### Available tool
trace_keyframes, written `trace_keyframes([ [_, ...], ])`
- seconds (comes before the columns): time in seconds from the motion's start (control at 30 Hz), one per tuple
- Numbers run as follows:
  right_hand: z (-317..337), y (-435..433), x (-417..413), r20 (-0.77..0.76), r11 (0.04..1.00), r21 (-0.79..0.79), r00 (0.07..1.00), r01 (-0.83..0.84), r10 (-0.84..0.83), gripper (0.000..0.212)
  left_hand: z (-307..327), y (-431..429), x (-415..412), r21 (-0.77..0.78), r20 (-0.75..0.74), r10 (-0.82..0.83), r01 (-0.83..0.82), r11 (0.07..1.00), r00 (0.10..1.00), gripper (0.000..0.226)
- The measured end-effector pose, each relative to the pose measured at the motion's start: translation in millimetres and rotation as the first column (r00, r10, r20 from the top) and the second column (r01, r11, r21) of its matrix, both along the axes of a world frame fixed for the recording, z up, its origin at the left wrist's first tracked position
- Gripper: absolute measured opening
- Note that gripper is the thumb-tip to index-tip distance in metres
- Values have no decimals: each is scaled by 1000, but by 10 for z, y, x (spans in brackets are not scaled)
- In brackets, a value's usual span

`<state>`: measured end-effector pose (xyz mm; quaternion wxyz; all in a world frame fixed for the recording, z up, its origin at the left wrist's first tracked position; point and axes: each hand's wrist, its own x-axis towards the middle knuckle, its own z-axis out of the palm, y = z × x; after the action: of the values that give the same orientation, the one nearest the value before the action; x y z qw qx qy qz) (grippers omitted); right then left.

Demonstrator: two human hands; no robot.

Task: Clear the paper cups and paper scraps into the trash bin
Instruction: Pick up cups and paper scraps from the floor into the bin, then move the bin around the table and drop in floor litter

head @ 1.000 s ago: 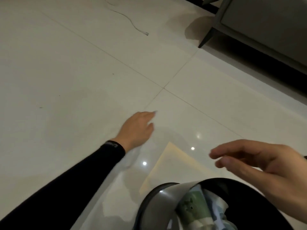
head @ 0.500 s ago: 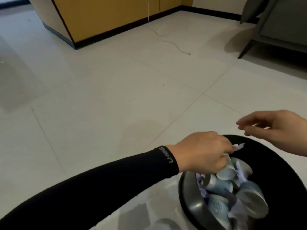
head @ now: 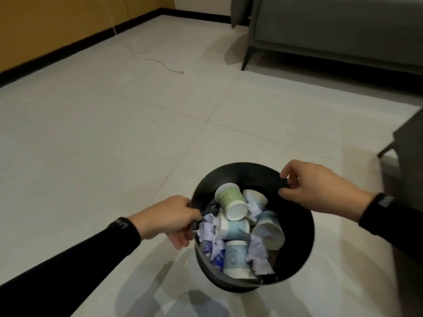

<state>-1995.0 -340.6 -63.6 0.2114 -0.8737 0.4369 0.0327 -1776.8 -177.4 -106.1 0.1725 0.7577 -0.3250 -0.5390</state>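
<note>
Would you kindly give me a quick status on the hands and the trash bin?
Left hand grips trash bin rim, right hand pinches far rim. Paper cups and scraps inside. White cable lies well away.

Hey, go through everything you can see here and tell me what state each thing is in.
trash bin: nearly full, held at its rim by both hands.
paper cups: inside the bin, tumbled in a heap.
paper scraps: crumpled, wedged among the cups.
left hand: grips the bin's left rim.
right hand: pinches the bin's right rim.
cable: lying loose on the floor, free end plugged into nothing.
</note>
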Motion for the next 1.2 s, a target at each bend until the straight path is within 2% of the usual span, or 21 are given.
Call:
trace_keyframes([
  [0.1, -95, -25, -175, -132, 989, 49, 982, 141, -134, 50, -47, -40, -3, -7, -18, 66, -66, 998, 998, 19],
  [0.17, -143, -25, -285, -171, 947, 227, 967, 227, -191, 48, -28, -48, 30, -12, -10, 122, -122, 992, 993, 18],
  [0.27, -88, 33, -445, -162, 751, 558, 934, 353, -318, 28, 170, -144, -18, -8, 2, 175, -175, 984, 984, 18],
  [0.37, 191, 171, -638, -114, 564, 715, 865, 413, -489, 24, 620, -244, -206, -11, -18, 205, -205, 979, 979, 19],
  [0.43, 492, 261, -751, -81, 445, 779, 776, 441, -625, 24, 1019, -292, -371, -29, -30, 223, -224, 974, 974, 18],
  [0.53, 1089, 410, -991, -54, 345, 813, 651, 468, -757, 12, 1672, -350, -681, -46, -28, 190, -191, 980, 981, 19],
  [0.67, 1972, 744, -1527, -67, 226, 808, 466, 545, -882, 17, 2500, -413, -1196, -22, -55, 58, -60, 998, 997, 21],
  [0.8, 2664, 1219, -2198, -127, 10, 825, 203, 565, -971, 27, 3111, -446, -1826, 59, -92, -96, 102, 993, 991, 20],
  [0.9, 2962, 1582, -2764, -161, -108, 838, 53, 535, -986, 32, 3363, -387, -2423, 118, -117, -201, 214, 970, 973, 20],
  [0.97, 3051, 1839, -3197, -186, -163, 852, -5, 497, -983, 31, 3421, -334, -2857, 156, -122, -252, 269, 950, 960, 19],
  [1.1, 3055, 2440, -4062, -238, -230, 853, -43, 468, -970, 27, 3387, -23, -3778, 269, -110, -357, 373, 888, 928, 17],
  [1.2, 3068, 2833, -4693, -260, -281, 845, -109, 455, -959, 26, 3333, 302, -4478, 328, -78, -371, 375, 867, 925, 18],
])
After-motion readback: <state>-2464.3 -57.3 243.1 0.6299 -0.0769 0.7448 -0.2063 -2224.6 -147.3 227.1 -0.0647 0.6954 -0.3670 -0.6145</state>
